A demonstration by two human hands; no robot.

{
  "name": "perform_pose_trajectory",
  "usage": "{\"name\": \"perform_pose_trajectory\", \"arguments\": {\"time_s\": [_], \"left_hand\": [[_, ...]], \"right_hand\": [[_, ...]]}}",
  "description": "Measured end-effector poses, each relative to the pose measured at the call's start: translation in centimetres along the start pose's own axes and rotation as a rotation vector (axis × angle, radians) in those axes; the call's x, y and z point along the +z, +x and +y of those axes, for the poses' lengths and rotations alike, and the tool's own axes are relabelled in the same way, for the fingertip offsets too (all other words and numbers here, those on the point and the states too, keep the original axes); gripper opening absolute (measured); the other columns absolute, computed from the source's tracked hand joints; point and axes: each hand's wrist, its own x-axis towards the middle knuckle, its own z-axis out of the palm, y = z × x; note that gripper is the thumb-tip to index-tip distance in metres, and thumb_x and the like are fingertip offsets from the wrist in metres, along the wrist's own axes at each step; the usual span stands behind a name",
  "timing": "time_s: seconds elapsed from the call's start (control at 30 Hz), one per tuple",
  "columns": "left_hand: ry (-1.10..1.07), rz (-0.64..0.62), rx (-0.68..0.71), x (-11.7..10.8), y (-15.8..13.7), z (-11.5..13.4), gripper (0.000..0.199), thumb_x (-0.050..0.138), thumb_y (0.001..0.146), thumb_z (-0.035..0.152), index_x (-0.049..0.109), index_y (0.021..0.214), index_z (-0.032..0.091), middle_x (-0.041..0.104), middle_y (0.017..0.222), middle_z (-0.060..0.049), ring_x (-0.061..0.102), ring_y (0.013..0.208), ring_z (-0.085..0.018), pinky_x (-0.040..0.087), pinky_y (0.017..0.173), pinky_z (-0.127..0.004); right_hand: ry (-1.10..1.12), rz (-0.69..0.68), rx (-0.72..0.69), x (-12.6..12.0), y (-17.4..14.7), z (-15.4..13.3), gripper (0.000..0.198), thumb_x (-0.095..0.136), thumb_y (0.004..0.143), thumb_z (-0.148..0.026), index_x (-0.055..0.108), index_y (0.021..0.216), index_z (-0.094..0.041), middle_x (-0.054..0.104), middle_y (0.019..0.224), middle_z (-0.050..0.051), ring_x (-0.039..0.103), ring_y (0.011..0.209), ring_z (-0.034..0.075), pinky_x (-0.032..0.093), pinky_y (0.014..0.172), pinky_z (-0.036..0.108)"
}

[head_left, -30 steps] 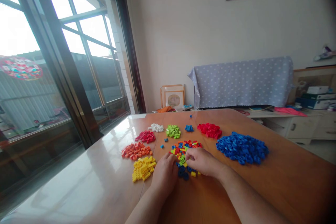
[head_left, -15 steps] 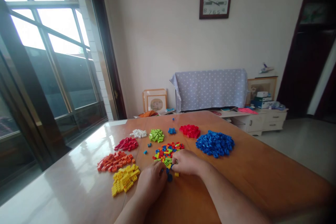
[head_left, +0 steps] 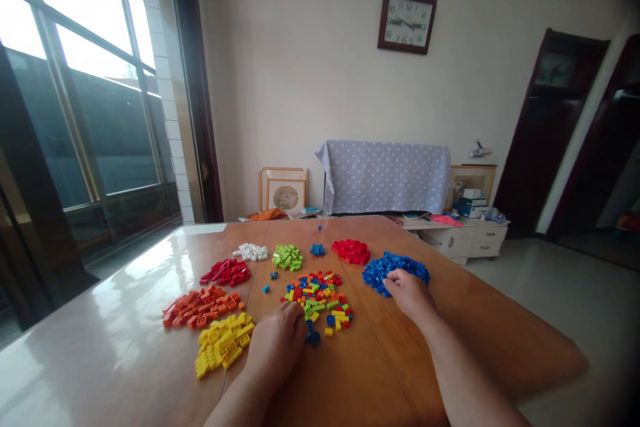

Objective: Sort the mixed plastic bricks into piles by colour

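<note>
Bricks in bright heaps on a glossy wooden table

Lower centre of the frame, the left hand rests curled beside a mixed heap of small studded plastic blocks; its fingertips are hidden, so whether it grasps one cannot be told. Smooth, rounded dark blue pieces lie just beside it. Right of centre, the right hand is at the front edge of a mound of rounded blue pieces, fingers bent; whether they pinch anything cannot be told. At lower left spread blocky yellow bricks and orange bricks. Centre background, a polka-dot cloth drapes softly.
</note>
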Motion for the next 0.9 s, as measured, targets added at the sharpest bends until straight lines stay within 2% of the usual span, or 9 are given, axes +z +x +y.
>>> {"name": "perform_pose_trajectory", "arguments": {"time_s": [0.1, 0.2, 0.33, 0.47, 0.73, 0.8, 0.9], "left_hand": [[-0.018, 0.031, 0.032, 0.3, 0.0, -0.4, 0.019, 0.044, 0.098, 0.03, 0.061, 0.089, 0.025, 0.067, 0.092, -0.003, 0.063, 0.087, -0.018, 0.033, 0.068, -0.024], [-0.018, 0.036, 0.033, 0.4, 0.0, -0.6, 0.02, 0.044, 0.097, 0.029, 0.061, 0.088, 0.024, 0.067, 0.092, -0.003, 0.063, 0.086, -0.018, 0.033, 0.068, -0.024], [-0.003, 0.027, 0.02, 0.3, -0.1, -0.5, 0.019, 0.045, 0.097, 0.028, 0.06, 0.086, 0.024, 0.067, 0.091, -0.003, 0.062, 0.084, -0.017, 0.031, 0.067, -0.024], [0.001, 0.009, 0.019, 0.1, -0.2, -0.4, 0.016, 0.047, 0.094, 0.026, 0.059, 0.085, 0.024, 0.067, 0.091, -0.003, 0.062, 0.082, -0.017, 0.03, 0.065, -0.024], [-0.064, -0.014, 0.018, 0.0, -0.3, -0.7, 0.013, 0.05, 0.087, 0.019, 0.062, 0.089, 0.025, 0.068, 0.094, -0.002, 0.063, 0.087, -0.018, 0.034, 0.067, -0.024], [-0.075, -0.021, 0.012, 0.0, -0.4, -0.9, 0.017, 0.051, 0.083, 0.016, 0.063, 0.091, 0.026, 0.068, 0.096, -0.001, 0.063, 0.087, -0.018, 0.034, 0.068, -0.025], [-0.096, -0.018, 0.007, 0.0, -0.5, -1.1, 0.021, 0.051, 0.08, 0.014, 0.064, 0.092, 0.026, 0.069, 0.099, -0.001, 0.063, 0.088, -0.018, 0.035, 0.068, -0.024]], "right_hand": [[-0.035, 0.042, 0.038, 0.0, -0.4, 1.3, 0.031, 0.059, 0.086, -0.044, 0.071, 0.102, -0.02, 0.075, 0.09, 0.008, 0.069, 0.08, 0.021, 0.044, 0.066, 0.027], [-0.095, 0.025, 0.017, 0.5, -1.0, 0.0, 0.028, 0.06, 0.087, -0.041, 0.071, 0.104, -0.022, 0.076, 0.091, 0.006, 0.069, 0.083, 0.021, 0.044, 0.068, 0.027], [-0.213, 0.001, -0.029, 1.4, -1.2, -2.1, 0.028, 0.057, 0.089, -0.035, 0.07, 0.111, -0.023, 0.076, 0.104, 0.007, 0.069, 0.094, 0.021, 0.044, 0.072, 0.026], [-0.274, -0.006, -0.027, 1.6, -1.2, -2.1, 0.03, 0.056, 0.09, -0.032, 0.07, 0.114, -0.023, 0.075, 0.111, 0.008, 0.069, 0.1, 0.023, 0.045, 0.075, 0.027], [-0.168, 0.01, 0.016, 1.1, -1.6, -1.5, 0.03, 0.054, 0.089, -0.032, 0.07, 0.114, -0.023, 0.076, 0.107, 0.009, 0.07, 0.097, 0.023, 0.047, 0.076, 0.028], [-0.118, 0.017, -0.028, 1.4, -2.1, -2.1, 0.028, 0.052, 0.09, -0.034, 0.07, 0.11, -0.024, 0.076, 0.104, 0.007, 0.07, 0.095, 0.022, 0.047, 0.075, 0.028], [-0.009, -0.036, -0.17, 2.2, -3.7, -4.0, 0.026, 0.051, 0.09, -0.036, 0.07, 0.103, -0.023, 0.076, 0.096, 0.005, 0.069, 0.088, 0.021, 0.046, 0.072, 0.027]]}}
